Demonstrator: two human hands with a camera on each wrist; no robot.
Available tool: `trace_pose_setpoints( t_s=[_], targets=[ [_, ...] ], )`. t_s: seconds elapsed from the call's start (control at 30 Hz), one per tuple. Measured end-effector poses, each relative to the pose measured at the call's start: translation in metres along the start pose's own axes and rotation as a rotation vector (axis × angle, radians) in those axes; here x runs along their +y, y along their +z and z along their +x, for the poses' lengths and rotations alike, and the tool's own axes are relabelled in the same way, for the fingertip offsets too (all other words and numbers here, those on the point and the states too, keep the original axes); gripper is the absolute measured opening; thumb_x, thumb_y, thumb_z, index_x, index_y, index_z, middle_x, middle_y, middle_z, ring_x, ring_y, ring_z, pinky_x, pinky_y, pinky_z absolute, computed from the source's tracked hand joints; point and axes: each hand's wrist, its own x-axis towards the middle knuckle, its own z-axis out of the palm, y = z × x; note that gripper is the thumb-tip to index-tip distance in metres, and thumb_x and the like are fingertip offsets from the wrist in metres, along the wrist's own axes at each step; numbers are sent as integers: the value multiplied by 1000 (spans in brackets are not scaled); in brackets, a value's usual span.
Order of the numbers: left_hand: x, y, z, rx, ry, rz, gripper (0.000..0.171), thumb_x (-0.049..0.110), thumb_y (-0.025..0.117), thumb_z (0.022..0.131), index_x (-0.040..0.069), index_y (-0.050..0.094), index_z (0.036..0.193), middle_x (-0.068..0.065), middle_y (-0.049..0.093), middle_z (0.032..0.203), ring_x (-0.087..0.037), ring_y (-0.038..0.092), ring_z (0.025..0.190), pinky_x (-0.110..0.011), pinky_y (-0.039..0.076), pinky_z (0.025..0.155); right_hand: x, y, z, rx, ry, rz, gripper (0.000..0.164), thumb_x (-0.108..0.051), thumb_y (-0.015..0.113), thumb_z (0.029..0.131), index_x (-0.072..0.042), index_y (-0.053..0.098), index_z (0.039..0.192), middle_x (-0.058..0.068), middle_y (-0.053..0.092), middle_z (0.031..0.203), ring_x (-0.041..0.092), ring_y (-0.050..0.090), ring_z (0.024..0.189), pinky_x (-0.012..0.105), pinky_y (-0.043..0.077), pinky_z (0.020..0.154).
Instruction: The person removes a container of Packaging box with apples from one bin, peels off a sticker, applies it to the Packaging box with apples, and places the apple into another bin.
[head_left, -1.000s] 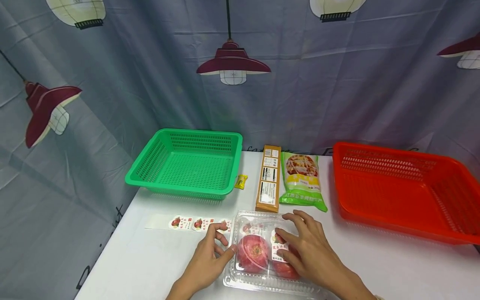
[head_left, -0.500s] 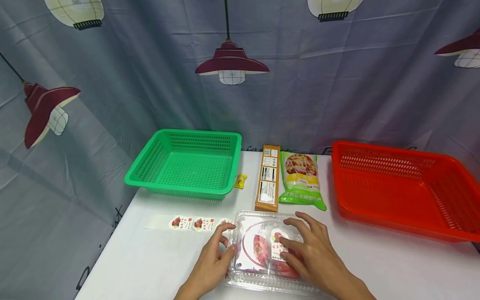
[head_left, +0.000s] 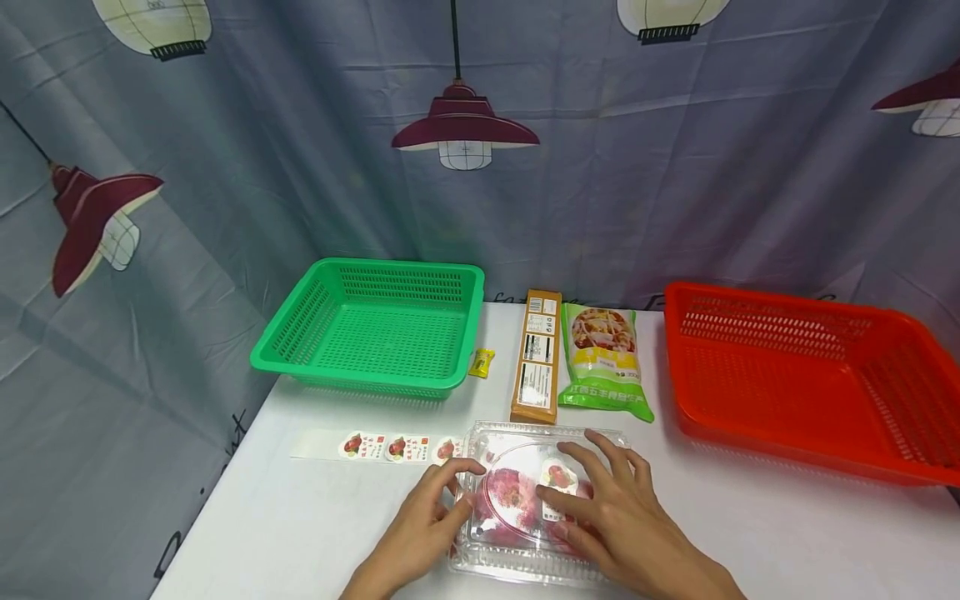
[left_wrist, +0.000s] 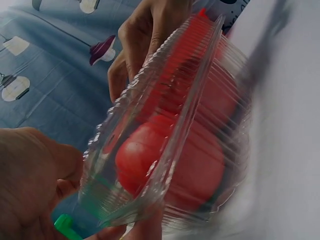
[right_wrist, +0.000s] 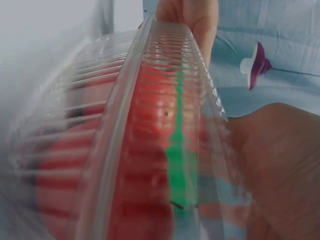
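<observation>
A clear clamshell box (head_left: 525, 568) holding red, apple-like fruits (head_left: 504, 496) sits at the table's front, lid down. My left hand (head_left: 420, 523) grips its left side, thumb and index finger at the lid edge. A white label sticker (head_left: 558, 475) with a printed fruit lies on the lid. The fingertips of my right hand (head_left: 622, 512) rest on the lid at the sticker, partly covering it. In the left wrist view the box (left_wrist: 167, 170) shows side-on between both hands. The right wrist view shows its ribbed wall with red fruit (right_wrist: 150, 115) behind.
A strip of similar stickers (head_left: 397, 447) lies left of the box. Behind are a green basket (head_left: 367, 383), a small yellow packet (head_left: 482, 362), a long orange-brown carton (head_left: 536, 354) and a green food bag (head_left: 603, 358). A red basket (head_left: 787, 454) stands on the right.
My right fingers have shifted slightly left over the sticker, spreading on it. The left hand has edged right, its index finger now over the lid's rim. The lid's glare has changed.
</observation>
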Motion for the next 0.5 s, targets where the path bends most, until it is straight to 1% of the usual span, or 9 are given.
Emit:
trace_pose_setpoints(
  t_s=[0.1,0.2,0.3,0.4,0.5],
  targets=[
    [0,-3,0,-25,6,-21,31,21,61,99,31,55,127,-11,45,101,-8,53,46,-33,52,44,1,0,1,2,32,-28,47,-46,73,82,-44,63,129,7,40,146,36,18,140,63,20,99],
    [1,-4,0,-45,-2,-51,30,25,61,99,31,55,127,-12,45,101,-12,56,46,-36,53,45,4,0,1,38,56,-59,47,-42,75,82,-41,65,128,10,42,142,39,19,139,64,21,97],
    [1,-4,0,-47,-4,-60,30,27,62,98,31,56,127,-13,45,102,-12,56,46,-39,53,45,8,-1,-1,72,85,-72,47,-41,75,82,-38,66,127,11,44,140,42,21,137,64,21,96],
    [1,-3,1,-38,-4,-55,30,28,62,98,30,56,127,-12,46,102,-11,54,45,-40,53,45,11,-2,-4,102,90,-64,46,-40,76,80,-35,69,125,12,45,138,43,21,136,64,22,94],
    [2,-3,0,-28,-7,-45,31,26,62,98,29,56,128,-11,46,101,-8,52,43,-35,52,43,11,-2,-7,120,84,-35,43,-39,77,80,-30,72,121,13,44,141,43,18,139,65,22,95]
  ],
)
